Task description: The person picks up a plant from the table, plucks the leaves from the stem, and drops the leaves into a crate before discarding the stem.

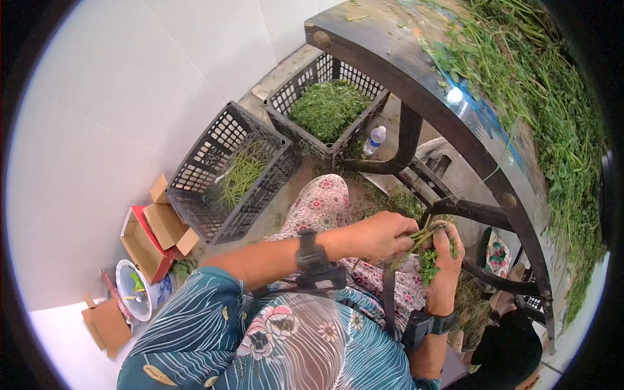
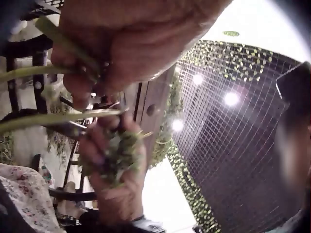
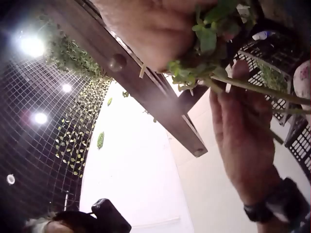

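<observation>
Over the lap, my left hand (image 1: 380,237) pinches several long green stems (image 2: 34,119), whose ends stick out past the fingers in the left wrist view. Close beside it, my right hand (image 1: 445,260) grips the leafy part of the greens (image 1: 428,265), with the thumb on top. Small round leaves (image 3: 209,41) poke out between the right fingers in the right wrist view. The stems bridge the short gap between both hands. Part of the bunch is hidden inside the right palm.
A table (image 1: 416,84) with a dark edge bears a large heap of greens (image 1: 565,130). Black crates hold bare stems (image 1: 244,175) and leafy tops (image 1: 328,107). A water bottle (image 1: 375,140), an open carton (image 1: 153,244) and a white basin (image 1: 123,286) stand around the legs.
</observation>
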Motion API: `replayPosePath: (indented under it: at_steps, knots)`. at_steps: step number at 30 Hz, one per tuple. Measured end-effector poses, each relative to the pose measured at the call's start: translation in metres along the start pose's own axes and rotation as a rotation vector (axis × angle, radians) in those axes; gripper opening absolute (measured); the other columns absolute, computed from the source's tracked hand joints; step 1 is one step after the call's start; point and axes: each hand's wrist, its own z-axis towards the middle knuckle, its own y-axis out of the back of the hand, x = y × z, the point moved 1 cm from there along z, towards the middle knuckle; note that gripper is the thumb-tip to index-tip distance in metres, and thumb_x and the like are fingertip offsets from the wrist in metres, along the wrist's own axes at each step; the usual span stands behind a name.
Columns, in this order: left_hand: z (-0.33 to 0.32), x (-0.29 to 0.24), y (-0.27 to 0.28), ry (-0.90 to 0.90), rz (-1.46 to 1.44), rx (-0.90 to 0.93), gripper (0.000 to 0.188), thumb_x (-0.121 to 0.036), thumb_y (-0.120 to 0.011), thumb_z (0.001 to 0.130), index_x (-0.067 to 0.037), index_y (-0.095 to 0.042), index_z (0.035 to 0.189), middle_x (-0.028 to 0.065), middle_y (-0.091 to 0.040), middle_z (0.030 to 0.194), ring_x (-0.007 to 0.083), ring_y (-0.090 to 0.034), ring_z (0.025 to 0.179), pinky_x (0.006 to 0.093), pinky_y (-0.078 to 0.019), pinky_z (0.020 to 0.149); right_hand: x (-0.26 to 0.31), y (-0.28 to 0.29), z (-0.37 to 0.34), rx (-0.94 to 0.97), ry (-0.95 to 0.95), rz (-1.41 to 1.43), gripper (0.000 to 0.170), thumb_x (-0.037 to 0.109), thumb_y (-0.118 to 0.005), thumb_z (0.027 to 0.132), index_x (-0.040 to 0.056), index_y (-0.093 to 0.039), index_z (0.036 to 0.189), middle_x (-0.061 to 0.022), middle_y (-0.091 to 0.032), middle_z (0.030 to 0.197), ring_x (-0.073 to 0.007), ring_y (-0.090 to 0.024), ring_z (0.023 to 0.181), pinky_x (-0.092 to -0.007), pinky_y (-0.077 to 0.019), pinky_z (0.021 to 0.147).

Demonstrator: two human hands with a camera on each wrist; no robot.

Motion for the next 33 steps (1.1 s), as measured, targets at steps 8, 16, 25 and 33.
replayPosePath:
  at_steps: [8,16,25,33]
  knots:
    - [-0.009,-0.013,0.016,0.192,-0.152,0.028,0.020,-0.014,-0.051,0.082,0.000,-0.054,0.096,0.0129,-0.060,0.078,0.0220,-0.057,0.073,0.0339,-0.0443,0.066,0.004,-0.019,0.001,-0.023,0.025,0.175,0.025,0.023,-0.057,0.087,0.0029,-0.057,0.102,-0.0020,-0.057,0.086,-0.0091,-0.052,0.075,-0.0244,-0.0430,0.066]
    - [-0.110,0.038,0.166,0.535,0.592,-0.414,0.022,-0.015,-0.054,0.079,-0.003,-0.056,0.097,0.0137,-0.060,0.079,0.0236,-0.059,0.076,0.0354,-0.0455,0.069,-0.014,0.021,0.002,-0.092,-0.178,0.278,0.020,0.019,-0.059,0.085,0.0048,-0.056,0.100,-0.0026,-0.057,0.079,-0.0083,-0.051,0.068,-0.0209,-0.0398,0.056]
    - [-0.157,0.087,0.201,0.582,0.848,-0.523,0.035,-0.025,-0.058,0.076,-0.004,-0.057,0.104,0.0178,-0.061,0.096,0.0333,-0.057,0.092,0.0423,-0.0455,0.081,-0.026,0.016,-0.003,-0.074,-0.242,0.200,0.015,0.024,-0.057,0.087,0.0097,-0.057,0.093,0.0007,-0.055,0.071,-0.0067,-0.049,0.061,-0.0206,-0.0365,0.049]
    - [-0.013,0.006,0.047,-0.075,0.514,-0.181,0.033,-0.019,-0.055,0.079,-0.002,-0.055,0.108,0.0215,-0.059,0.096,0.0358,-0.056,0.093,0.0426,-0.0459,0.079,-0.007,0.008,-0.002,-0.042,-0.114,0.210,0.018,0.026,-0.055,0.088,0.0097,-0.057,0.095,0.0016,-0.055,0.075,-0.0054,-0.050,0.062,-0.0197,-0.0365,0.049]
